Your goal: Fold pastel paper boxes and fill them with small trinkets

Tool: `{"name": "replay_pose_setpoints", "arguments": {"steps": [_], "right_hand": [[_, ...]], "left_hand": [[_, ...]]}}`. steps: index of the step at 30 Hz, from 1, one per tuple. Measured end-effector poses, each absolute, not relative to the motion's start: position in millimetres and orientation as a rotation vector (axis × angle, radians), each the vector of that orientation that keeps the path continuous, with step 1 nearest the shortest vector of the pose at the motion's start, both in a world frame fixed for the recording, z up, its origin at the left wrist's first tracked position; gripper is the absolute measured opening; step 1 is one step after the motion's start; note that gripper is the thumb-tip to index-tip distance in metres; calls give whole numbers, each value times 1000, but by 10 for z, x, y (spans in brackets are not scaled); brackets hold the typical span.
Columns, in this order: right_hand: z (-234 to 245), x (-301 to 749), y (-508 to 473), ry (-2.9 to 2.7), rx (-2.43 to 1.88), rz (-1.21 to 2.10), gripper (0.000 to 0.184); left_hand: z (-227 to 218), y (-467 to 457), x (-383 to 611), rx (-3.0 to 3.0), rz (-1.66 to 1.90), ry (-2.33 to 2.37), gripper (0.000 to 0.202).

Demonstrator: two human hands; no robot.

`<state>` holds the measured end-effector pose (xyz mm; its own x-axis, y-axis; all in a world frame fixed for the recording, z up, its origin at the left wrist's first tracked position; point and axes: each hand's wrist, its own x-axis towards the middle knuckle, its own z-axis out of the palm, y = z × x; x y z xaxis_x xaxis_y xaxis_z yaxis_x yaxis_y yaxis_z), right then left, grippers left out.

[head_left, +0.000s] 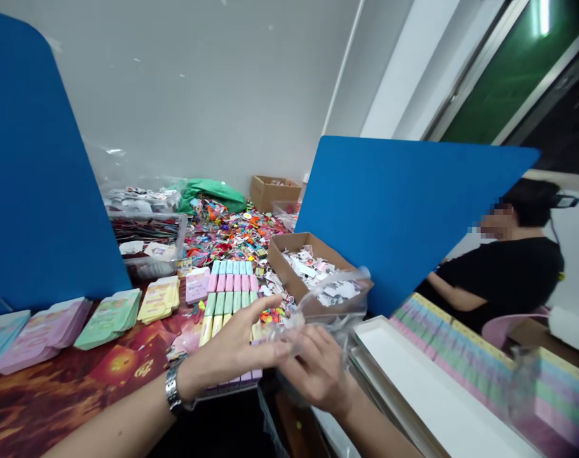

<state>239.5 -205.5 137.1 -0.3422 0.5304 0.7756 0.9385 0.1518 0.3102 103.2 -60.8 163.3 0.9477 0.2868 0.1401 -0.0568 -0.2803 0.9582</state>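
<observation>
My right hand (320, 369) has its fingers closed on a crumpled clear plastic bag (337, 286), which spreads up and to the right over a cardboard box. My left hand (232, 346), with a metal watch band at the wrist, has its fingers stretched out and thumb apart. Its fingertips reach the bag's edge beside my right hand; whether they touch it I cannot tell. Beneath and behind my left hand stand rows of small pastel boxes (229, 283) in blue, pink, green, yellow and purple, partly hidden by that hand.
Stacks of pastel cards (112, 318) line the table's left side. Behind lies a heap of colourful small pieces (232, 229). An open cardboard box (286, 254) holds white pieces. Blue dividers (379, 210) stand on both sides. A white tray (413, 375) and packed pastel boxes (451, 343) lie right, near a seated person (513, 273).
</observation>
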Motion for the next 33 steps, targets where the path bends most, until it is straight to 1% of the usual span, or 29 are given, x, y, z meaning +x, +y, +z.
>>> {"name": "replay_pose_setpoints", "arguments": {"steps": [2, 3, 4, 6, 7, 8, 10, 13, 15, 16, 17, 19, 20, 21, 22, 24, 27, 31, 33], "right_hand": [[1383, 2370, -1967, -1985, -1413, -1100, 18], [1381, 2356, -1929, -1992, -1418, -1082, 18], [1377, 2341, -1894, -1995, -1412, -1068, 19], [1383, 2312, -1837, -2014, -1389, -1032, 19], [1402, 2306, -1814, -2032, -1370, -1005, 20], [1438, 2313, -1794, -2048, -1345, -976, 23], [1571, 2376, -1751, -2011, -1300, -925, 37], [1883, 2599, -1644, -1805, -1342, -832, 62], [2085, 2779, -1537, -1835, -1469, -647, 78], [2161, 2859, -1480, -1919, -1533, -500, 78], [2216, 2927, -1426, -2012, -1582, -323, 69], [2269, 3015, -1337, -2104, -1619, -4, 36], [2277, 3037, -1302, -2086, -1616, 85, 26], [2280, 3046, -1274, -2034, -1608, 109, 24], [2284, 3047, -1250, -1960, -1601, 81, 24], [2303, 3039, -1207, -1804, -1597, -17, 18], [2362, 3038, -1149, -1676, -1624, -60, 12], [2436, 3079, -1106, -1649, -1648, -114, 13], [2462, 3099, -1112, -1634, -1648, -131, 10]], "left_hand": [[1681, -571, 934, 1907, 335, 84, 80], [1705, -566, 893, 1940, 348, 52, 78], [1721, -565, 865, 1957, 377, 37, 70], [1717, -555, 853, 1935, 456, 80, 41], [1698, -540, 864, 1901, 503, 136, 33], [1671, -517, 880, 1864, 552, 197, 34], [1615, -448, 910, 1828, 650, 296, 38], [1598, -341, 922, 1891, 756, 292, 36], [1648, -301, 907, 1946, 767, 222, 35], [1685, -292, 896, 1964, 766, 188, 34], [1725, -286, 884, 1970, 768, 166, 34], [1794, -279, 866, 1929, 788, 181, 35], [1816, -274, 865, 1882, 797, 213, 37], [1827, -264, 871, 1833, 794, 250, 38], [1827, -250, 886, 1793, 786, 283, 38], [1793, -202, 944, 1781, 756, 318, 35], [1684, -66, 1068, 1992, 758, 361, 25], [1548, 238, 1200, 2290, 857, 489, 6], [1542, 426, 1240, 2315, 909, 536, 4]]}}
